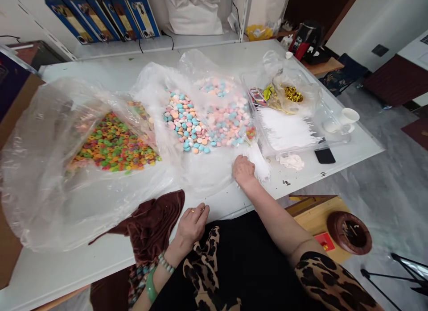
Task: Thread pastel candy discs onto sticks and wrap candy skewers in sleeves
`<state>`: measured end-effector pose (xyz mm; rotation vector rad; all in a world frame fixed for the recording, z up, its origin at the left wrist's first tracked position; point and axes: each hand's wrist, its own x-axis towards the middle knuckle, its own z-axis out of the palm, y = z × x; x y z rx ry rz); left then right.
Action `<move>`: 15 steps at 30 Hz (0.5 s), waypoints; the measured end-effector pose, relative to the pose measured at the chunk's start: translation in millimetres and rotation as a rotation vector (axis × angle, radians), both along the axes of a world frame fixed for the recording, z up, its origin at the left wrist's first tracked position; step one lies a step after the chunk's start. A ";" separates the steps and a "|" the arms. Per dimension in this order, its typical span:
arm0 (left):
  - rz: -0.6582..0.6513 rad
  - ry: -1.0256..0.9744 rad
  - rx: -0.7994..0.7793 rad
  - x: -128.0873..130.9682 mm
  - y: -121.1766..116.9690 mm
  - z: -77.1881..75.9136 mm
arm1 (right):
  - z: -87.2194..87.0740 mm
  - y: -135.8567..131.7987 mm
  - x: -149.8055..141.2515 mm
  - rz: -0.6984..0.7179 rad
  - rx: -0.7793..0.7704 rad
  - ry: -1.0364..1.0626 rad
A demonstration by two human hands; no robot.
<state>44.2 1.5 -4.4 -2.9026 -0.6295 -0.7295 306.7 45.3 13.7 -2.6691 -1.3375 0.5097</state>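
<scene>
"Where are your white strips [260, 164]?"

"On the table [309, 172], just beside your right hand [244, 170]. Fingers curled, palm hidden; can't tell if you grip anything."

"Your left hand [193, 221]?"

"Near table edge, fingers bent, underside unseen, hold unclear. Farther out: pastel candies [190, 119], partly veiled by clear plastic [203, 170]."

You're in a workroom.
Your white bench [361, 143] carries bulky clear plastic candy bags [36, 168]; flat blue boxes [117, 17] line the white shelf [197, 40] behind.

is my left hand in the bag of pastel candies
No, your left hand rests at the table's edge beside the brown cloth.
</scene>
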 end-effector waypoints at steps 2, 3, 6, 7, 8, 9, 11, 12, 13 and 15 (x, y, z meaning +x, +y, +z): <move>-0.016 -0.009 0.002 5.0 3.3 1.2 | 2.5 7.0 6.0 -0.037 -0.006 0.037; -0.014 -0.016 -0.001 5.9 4.3 0.9 | 4.2 9.5 10.4 -0.059 -0.008 0.062; 0.023 -0.018 -0.038 2.4 4.4 -3.6 | 8.7 12.3 26.9 -0.156 -0.006 0.161; 0.043 -0.017 -0.058 -0.3 3.6 -5.6 | 9.2 11.6 32.5 -0.188 0.002 0.204; 0.064 -0.018 -0.076 -3.4 2.7 -7.6 | 9.2 10.0 37.6 -0.215 0.016 0.256; 0.085 -0.020 -0.089 -6.6 1.9 -9.2 | 8.6 7.6 42.1 -0.236 0.036 0.319; 0.120 -0.032 -0.101 -12.5 0.5 -11.3 | 7.0 0.7 48.1 -0.268 0.089 0.472; 0.133 -0.036 -0.104 -14.9 0.2 -11.7 | 6.5 -3.7 49.7 -0.281 0.118 0.559; 0.144 -0.040 -0.108 -16.7 0.1 -11.8 | 6.6 -8.5 50.6 -0.295 0.146 0.646; 0.166 -0.043 -0.114 -18.6 0.2 -11.5 | 9.0 -19.2 51.6 -0.319 0.196 0.816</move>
